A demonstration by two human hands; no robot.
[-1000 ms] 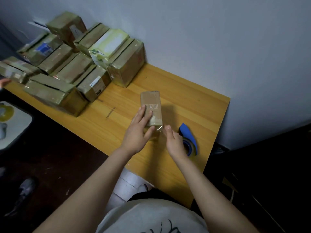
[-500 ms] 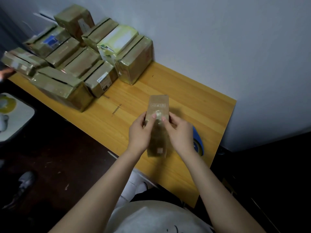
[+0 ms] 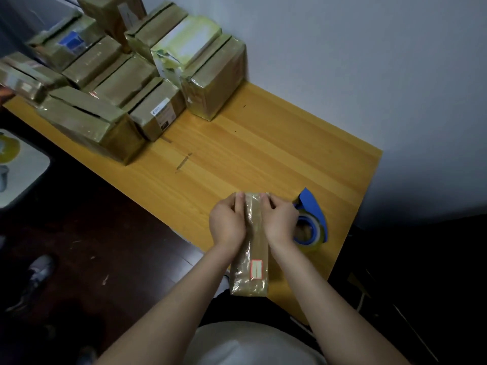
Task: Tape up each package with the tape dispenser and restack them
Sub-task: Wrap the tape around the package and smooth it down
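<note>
A long narrow brown package (image 3: 251,262), shiny with clear tape and bearing a small red-framed label, lies lengthwise at the near edge of the wooden table (image 3: 263,154). My left hand (image 3: 228,223) grips its far end from the left. Opposite it, my right hand (image 3: 279,222) grips the same end from the right, fingertips curled over the top edge. The blue tape dispenser (image 3: 315,219) with its clear roll rests on the table just right of my right hand, untouched.
A pile of several taped brown packages (image 3: 126,83) fills the table's far left against the white wall. A white side surface (image 3: 23,167) sits at the left over a dark floor. A shoe (image 3: 39,270) shows on the floor.
The package has turned over and come toward me, its near end now past the table edge. Both hands shifted from its middle to its far end.
</note>
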